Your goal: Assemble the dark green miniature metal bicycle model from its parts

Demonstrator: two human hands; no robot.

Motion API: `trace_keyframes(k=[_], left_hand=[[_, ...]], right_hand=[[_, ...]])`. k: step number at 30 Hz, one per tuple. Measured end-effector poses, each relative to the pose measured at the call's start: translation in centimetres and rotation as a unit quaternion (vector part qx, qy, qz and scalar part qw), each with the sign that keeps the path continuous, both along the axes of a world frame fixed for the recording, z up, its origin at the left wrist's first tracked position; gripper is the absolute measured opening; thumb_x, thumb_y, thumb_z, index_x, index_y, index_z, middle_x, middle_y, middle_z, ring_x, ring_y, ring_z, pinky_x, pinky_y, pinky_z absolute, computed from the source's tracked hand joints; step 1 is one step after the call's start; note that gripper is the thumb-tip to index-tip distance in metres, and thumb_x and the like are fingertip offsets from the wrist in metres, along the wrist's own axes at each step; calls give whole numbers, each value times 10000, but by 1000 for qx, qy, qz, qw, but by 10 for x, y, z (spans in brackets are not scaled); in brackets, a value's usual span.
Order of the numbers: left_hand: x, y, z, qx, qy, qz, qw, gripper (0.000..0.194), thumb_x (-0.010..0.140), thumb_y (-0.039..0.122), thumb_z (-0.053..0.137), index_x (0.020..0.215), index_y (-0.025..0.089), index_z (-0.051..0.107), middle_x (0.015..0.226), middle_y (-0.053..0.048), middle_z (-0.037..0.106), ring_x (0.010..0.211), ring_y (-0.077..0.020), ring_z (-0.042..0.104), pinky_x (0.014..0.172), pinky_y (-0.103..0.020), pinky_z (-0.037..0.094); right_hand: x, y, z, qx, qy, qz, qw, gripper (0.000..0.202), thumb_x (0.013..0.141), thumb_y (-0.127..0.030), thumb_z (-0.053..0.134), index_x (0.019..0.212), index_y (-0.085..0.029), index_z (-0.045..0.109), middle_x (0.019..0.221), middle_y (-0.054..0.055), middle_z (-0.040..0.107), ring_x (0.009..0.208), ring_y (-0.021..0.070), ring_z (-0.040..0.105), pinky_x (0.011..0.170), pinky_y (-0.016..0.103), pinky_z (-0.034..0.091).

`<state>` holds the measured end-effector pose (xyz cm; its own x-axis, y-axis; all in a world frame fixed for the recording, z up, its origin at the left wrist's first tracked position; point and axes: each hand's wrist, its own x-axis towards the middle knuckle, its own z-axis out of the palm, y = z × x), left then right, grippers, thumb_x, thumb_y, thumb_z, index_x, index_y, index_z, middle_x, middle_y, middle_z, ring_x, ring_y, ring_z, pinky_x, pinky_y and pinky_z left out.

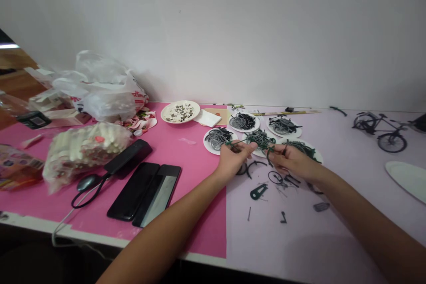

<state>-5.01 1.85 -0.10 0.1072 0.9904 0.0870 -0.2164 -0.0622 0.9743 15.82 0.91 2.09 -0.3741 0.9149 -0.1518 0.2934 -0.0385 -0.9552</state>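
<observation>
Evidently spanning 9-to-3: green part (270, 152) b/w L hand (232, 162) & R hand (291, 160)

The thin green part is lying b/w the two sets of fingertips, its long axis seemingly running approx. 9-to-3 (one piece or two, can't tell w/ dark clutter behind). L hand is pinching at the 9 o'clock end, thumb nearly meeting index; R hand is gripping at the 3 o'clock end, fingers curled in, no gap showing AFAICT. Neither hand is sitting nearer, so any move is prob. hinging on how those two ends are lining up. A plate (207, 142) w/ spoked wheels is sitting at L hand's 10 o'clock; a flat dark-green piece (258, 192) is lying at 6 from the grip; a bicycle (379, 131) is resting just shy of 3, well apart.
</observation>
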Motion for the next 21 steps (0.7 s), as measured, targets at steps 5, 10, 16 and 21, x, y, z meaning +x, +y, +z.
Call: trace_keyframes(k=[5,10,16,21], left_hand=[[3,-5,3,-18,3,-49,999,569,649,654,864,617,168,570,550,-4,581,492,-106,520,512,-255,407],[2,-8,10,-30,-2,-58,998,567,635,644,878,613,165,575,535,-6,585,473,-98,519,487,-241,417],[-1,-8,11,-15,15,-86,996,575,644,666,869,627,156,605,527,-16,592,459,-109,533,485,-252,459],[0,-10,8,-13,54,-119,991,552,599,596,932,778,131,694,517,-15,632,439,-125,558,480,-249,461]], right_hand=[[5,-13,-3,-16,-2,0,1000,496,769,-629,814,879,-202,587,615,-82,417,505,90,384,491,242,294],[7,-13,-4,-26,36,14,999,481,768,-611,828,861,-201,595,597,-83,410,483,85,376,474,243,302],[8,-12,-14,-17,47,23,998,447,794,-570,823,921,-194,618,585,-85,436,450,80,379,439,228,289],[3,-12,-19,-27,52,33,998,446,817,-586,807,936,-191,637,578,-88,418,440,68,345,436,220,278]])
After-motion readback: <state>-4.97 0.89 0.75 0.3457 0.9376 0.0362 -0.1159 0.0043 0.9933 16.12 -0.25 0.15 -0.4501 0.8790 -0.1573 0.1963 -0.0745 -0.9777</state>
